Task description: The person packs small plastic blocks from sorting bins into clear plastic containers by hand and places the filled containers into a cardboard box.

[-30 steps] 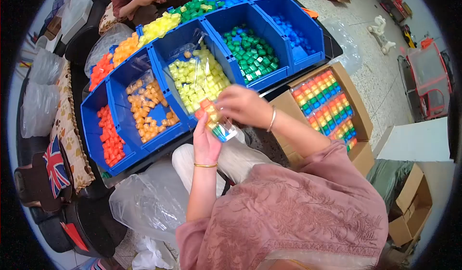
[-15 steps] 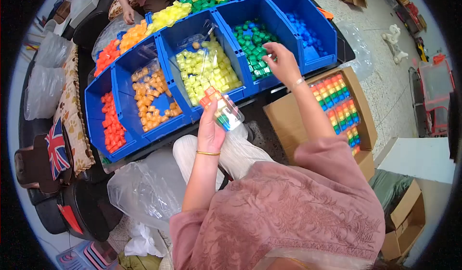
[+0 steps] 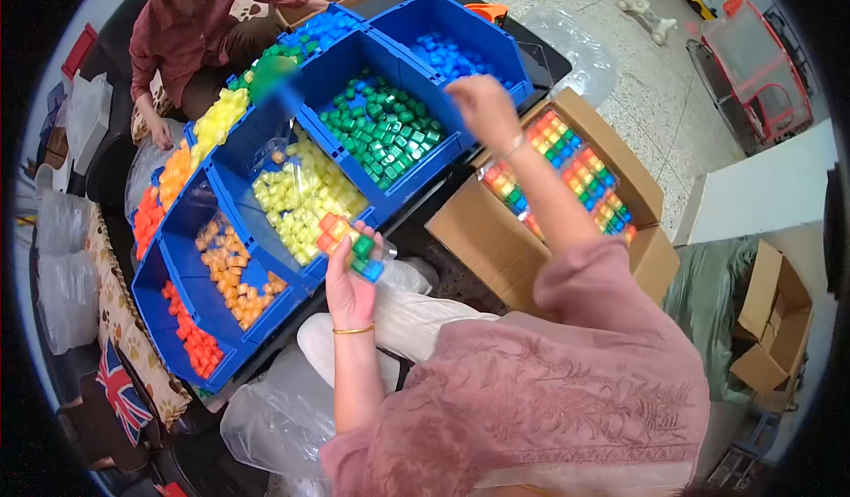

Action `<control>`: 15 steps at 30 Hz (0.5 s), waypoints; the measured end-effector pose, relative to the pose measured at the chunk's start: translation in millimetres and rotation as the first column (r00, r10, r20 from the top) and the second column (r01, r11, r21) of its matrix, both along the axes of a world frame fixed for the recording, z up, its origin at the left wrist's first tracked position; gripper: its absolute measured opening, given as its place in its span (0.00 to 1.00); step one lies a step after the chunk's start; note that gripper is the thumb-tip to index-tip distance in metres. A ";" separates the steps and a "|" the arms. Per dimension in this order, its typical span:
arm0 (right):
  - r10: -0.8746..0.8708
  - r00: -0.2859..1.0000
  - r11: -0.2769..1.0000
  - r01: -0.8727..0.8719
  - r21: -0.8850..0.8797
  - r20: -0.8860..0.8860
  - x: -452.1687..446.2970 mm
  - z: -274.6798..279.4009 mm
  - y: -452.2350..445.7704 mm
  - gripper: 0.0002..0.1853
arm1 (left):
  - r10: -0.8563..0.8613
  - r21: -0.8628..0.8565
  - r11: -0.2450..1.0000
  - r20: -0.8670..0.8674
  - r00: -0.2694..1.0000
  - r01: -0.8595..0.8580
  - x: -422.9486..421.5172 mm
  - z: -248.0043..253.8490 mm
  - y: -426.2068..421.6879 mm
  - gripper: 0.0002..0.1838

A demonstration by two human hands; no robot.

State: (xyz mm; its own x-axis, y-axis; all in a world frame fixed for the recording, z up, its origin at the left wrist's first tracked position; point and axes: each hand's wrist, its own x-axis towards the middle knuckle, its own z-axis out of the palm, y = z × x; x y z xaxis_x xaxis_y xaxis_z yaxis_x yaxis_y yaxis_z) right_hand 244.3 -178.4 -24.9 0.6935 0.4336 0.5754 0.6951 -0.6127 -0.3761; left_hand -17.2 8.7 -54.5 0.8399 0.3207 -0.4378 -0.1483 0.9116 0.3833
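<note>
My left hand (image 3: 351,298) grips a clear plastic pack with orange, yellow, green and blue cubes (image 3: 363,247) in it, in front of the yellow cubes' bin. My right hand (image 3: 485,112) is raised over the front edge between the green and blue bins. Its fingers are curled and blurred, and what they hold, if anything, is hidden. Close by, blue bins hold green cubes (image 3: 390,134), blue cubes (image 3: 456,59), yellow cubes (image 3: 310,196), orange cubes (image 3: 228,267) and red cubes (image 3: 190,329).
At right stands an open cardboard box (image 3: 651,187) with rows of filled multicoloured packs (image 3: 567,178). Another person (image 3: 190,41) sits across the bins, beside heaped cubes. Clear plastic bags (image 3: 274,422) lie near my legs. A second cardboard box (image 3: 775,320) is farther right.
My right hand has moved from over the green cubes toward the front edge near the blue bin, its fingers more curled. My left hand has turned the pack. The view has swung right.
</note>
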 end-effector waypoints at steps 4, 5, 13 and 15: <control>-0.351 0.881 0.752 0.063 -0.656 -0.317 87.0 -40.0 -11.5 0.13 | -0.011 -0.039 0.999 0.037 0.999 0.012 4.4 8.8 -4.5 0.17; -0.334 0.887 0.754 0.048 -0.655 -0.319 92.9 -49.7 -11.3 0.13 | -0.032 -0.087 0.995 0.074 0.997 0.039 4.9 6.0 -4.2 0.19; -0.341 0.904 0.886 0.218 -0.409 -0.258 87.0 -66.0 -26.2 0.12 | -0.017 0.051 0.999 0.038 0.999 0.015 1.9 -7.9 -0.6 0.17; -0.001 0.929 0.979 0.078 0.190 -0.371 50.2 -40.0 -29.3 0.09 | 0.002 0.020 1.000 0.027 1.000 -0.002 1.9 -9.0 1.5 0.17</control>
